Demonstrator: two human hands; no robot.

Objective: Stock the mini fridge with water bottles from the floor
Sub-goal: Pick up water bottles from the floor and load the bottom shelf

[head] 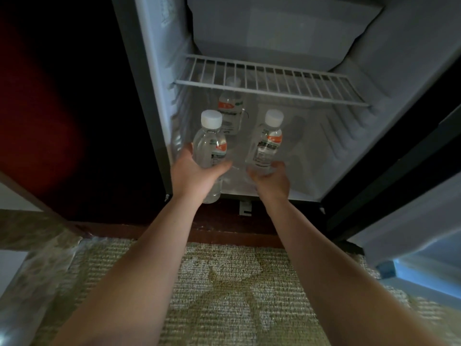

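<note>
The mini fridge (349, 151) stands open in front of me, its white interior lit dimly. My left hand (197, 176) grips a clear water bottle (209, 143) with a white cap and an orange label, held at the fridge's front left. My right hand (270, 179) holds a second such bottle (268, 143) by its base, just inside the lower compartment. A third bottle (229, 113) stands upright at the back left, under the wire shelf (274, 81).
The fridge door (409, 221) hangs open at the right. A dark wooden cabinet panel (74, 121) flanks the fridge on the left. Patterned carpet (224, 295) covers the floor below my arms. The upper compartment holds a white freezer box (274, 28).
</note>
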